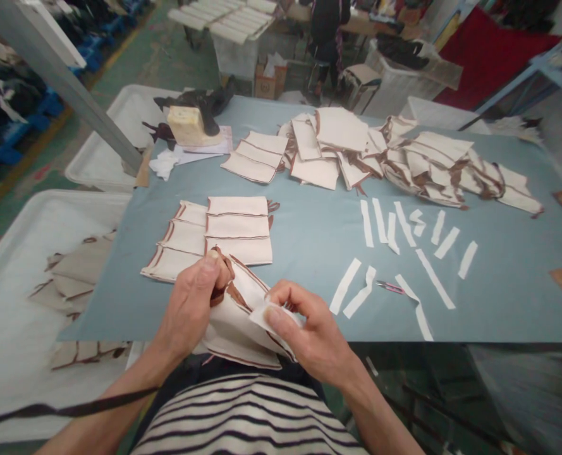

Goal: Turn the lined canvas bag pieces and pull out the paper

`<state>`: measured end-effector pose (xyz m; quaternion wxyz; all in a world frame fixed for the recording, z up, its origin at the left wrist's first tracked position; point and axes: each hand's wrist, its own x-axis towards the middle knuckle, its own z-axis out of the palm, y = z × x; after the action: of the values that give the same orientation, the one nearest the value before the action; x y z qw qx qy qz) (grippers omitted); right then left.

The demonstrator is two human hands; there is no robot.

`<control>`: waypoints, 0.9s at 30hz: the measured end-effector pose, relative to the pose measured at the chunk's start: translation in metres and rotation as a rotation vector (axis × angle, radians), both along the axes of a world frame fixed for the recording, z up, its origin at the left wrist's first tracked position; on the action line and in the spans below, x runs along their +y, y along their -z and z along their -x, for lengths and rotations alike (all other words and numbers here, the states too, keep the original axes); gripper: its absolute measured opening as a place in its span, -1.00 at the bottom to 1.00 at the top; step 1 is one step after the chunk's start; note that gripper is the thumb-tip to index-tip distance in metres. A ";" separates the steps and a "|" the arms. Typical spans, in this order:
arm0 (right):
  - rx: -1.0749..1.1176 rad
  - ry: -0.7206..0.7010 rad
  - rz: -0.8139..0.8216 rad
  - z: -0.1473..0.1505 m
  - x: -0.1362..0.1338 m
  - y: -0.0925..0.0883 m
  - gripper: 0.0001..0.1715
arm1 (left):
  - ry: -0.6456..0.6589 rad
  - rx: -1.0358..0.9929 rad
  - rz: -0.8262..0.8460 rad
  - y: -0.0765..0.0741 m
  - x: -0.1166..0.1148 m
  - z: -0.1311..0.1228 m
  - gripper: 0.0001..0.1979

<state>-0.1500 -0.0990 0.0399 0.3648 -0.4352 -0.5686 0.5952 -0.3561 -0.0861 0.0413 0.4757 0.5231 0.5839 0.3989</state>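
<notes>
Left hand (193,303) comes in from about 7 o'clock, fingers curled, thumb pinching the top corner of a cream fabric piece with brown trim (236,322). That piece sits at the near table edge, long axis running roughly 11 to 5 o'clock. Right hand (304,328) enters from 5 o'clock, thumb and fingers closed on a small white strip (272,314) at the piece's upper right edge. Neat stack of the same pieces (214,237) just beyond at 12, loose white strips (404,246) off at 2.
</notes>
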 end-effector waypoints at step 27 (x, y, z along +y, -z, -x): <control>0.104 0.116 0.263 -0.021 0.020 0.028 -0.41 | 0.490 -0.062 0.387 -0.018 0.061 0.056 -0.68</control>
<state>-0.1291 -0.0788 0.0122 0.3672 -0.4800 -0.4398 0.6643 -0.4118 -0.0255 0.0591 0.6660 0.5357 0.4908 0.1694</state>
